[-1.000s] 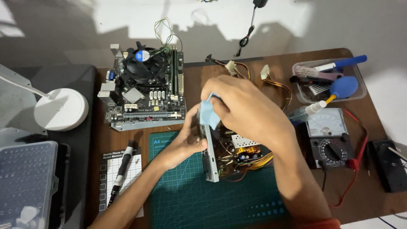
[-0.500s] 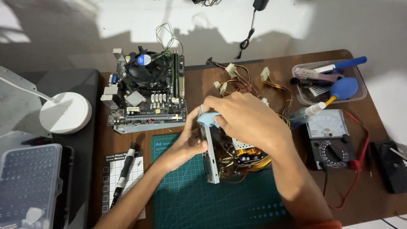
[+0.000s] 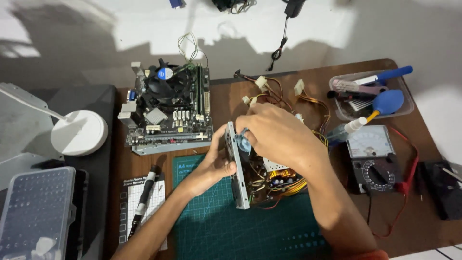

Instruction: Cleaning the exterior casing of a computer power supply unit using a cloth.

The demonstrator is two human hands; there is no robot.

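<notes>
The right hand (image 3: 281,137) curls its fingers (image 3: 250,137) tight around a small blue cloth (image 3: 244,142), pressing it against the opened power supply unit (image 3: 250,173). The left hand (image 3: 214,166) grips the unit's upright grey metal panel (image 3: 237,168) from behind, bracing it on edge so the inside faces the wiping hand. It stands on the green cutting mat (image 3: 211,226) on the brown surface (image 3: 226,98), between the motherboard (image 3: 168,110) and the analog multimeter (image 3: 373,161).

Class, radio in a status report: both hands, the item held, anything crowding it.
Left hand grips grey metal power-supply panel. Right hand presses light-blue cloth on it. Yellow-red wire bundle crowds behind.
</notes>
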